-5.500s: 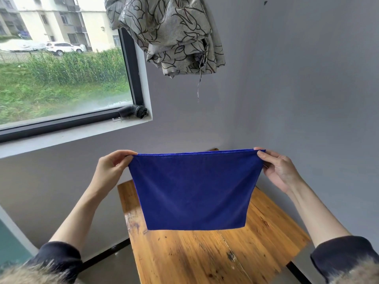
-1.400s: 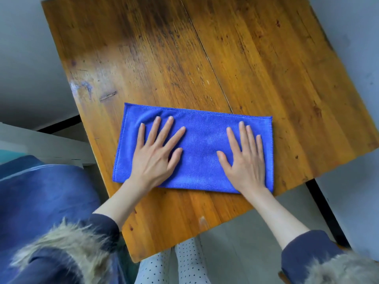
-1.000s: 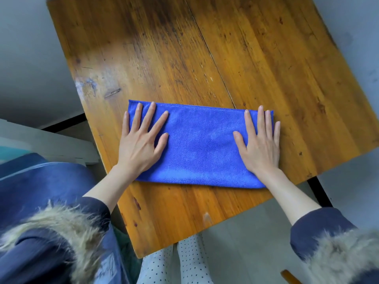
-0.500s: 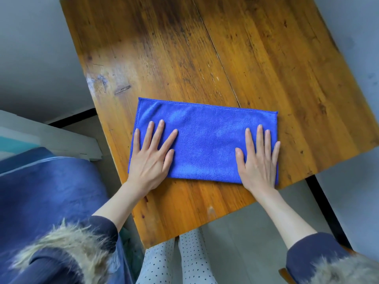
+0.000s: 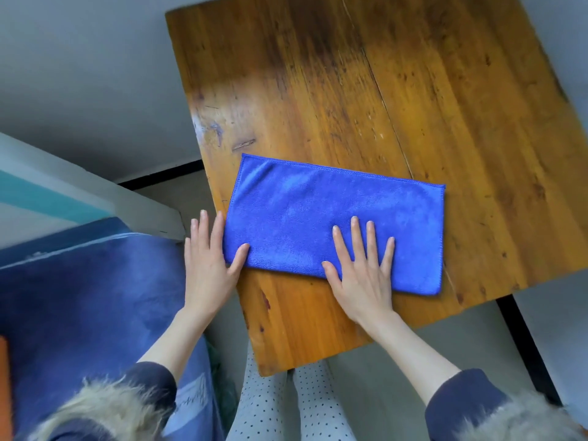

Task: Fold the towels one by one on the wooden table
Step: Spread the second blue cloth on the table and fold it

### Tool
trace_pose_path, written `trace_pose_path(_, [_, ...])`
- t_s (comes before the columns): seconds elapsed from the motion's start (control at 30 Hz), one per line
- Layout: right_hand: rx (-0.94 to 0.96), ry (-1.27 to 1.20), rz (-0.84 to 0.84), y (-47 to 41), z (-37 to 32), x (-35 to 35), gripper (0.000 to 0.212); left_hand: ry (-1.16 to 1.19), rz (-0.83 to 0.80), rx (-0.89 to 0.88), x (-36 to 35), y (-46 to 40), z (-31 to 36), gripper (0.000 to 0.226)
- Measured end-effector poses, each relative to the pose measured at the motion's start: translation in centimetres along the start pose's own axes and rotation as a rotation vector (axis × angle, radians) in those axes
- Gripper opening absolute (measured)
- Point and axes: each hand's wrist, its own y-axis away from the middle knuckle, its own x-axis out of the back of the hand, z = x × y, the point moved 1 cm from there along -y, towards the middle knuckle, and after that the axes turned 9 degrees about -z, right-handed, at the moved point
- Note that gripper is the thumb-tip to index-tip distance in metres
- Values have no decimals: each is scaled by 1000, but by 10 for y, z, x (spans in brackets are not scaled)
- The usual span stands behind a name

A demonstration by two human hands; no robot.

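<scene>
The bright blue microfibre towel (image 5: 334, 224), folded into a long rectangle with a stitched hem along its far edge, lies flat on the worn, honey-coloured wooden table (image 5: 397, 100), close to the table's near-left corner.

Half a second ago both hands lay flat on the towel, one toward each end. Now the left hand (image 5: 208, 265) has slid off the towel's left end: its fingers (image 5: 218, 230) run straight alongside that short edge, partly past the table's left edge, and only the thumb lies on the cloth at the near-left corner. Whether the fingertips reach under the edge cannot be told. The right hand (image 5: 362, 268) has shifted from the towel's right end toward its middle; it rests palm down across the near edge, fingers spread and straight, holding nothing. The towel's right end, covered before, is now bare.

Left of the table a dark blue cloth (image 5: 89, 297) lies below a pale grey ledge (image 5: 95, 198). Polka-dotted trouser legs (image 5: 280, 405) show under the table's near edge.
</scene>
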Motion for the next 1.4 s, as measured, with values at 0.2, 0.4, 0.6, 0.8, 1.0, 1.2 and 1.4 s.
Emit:
trace_pose_path(0.2, [-25,-15,-29,-24,-37,4,65,592,-11,446,15,-14,-18,53])
trace_pose_path(0.4, [-33,14,-50,-34,-49,8,65,1027,-58,511,30,-22,-25,20])
trace_pose_path(0.6, [4,-4,-141,-43,-57,20,67,1121,5,458,52,-31,-14,11])
trace_pose_path(0.8, [101,-387,-69,-32,-35,45,53,1306,114,431,70,-32,18,6])
trace_pose_path(1.0, [-117,-1003,0,-7,7,59,28,1006,285,158,79,-22,83,19])
trace_pose_path(1.2, [-445,-1699,-77,7,58,66,25,523,202,-358,42,-2,171,24])
trace_pose_path(1.4, [-447,-1828,-171,6,80,62,28,71,-127,-482,-43,6,187,14])
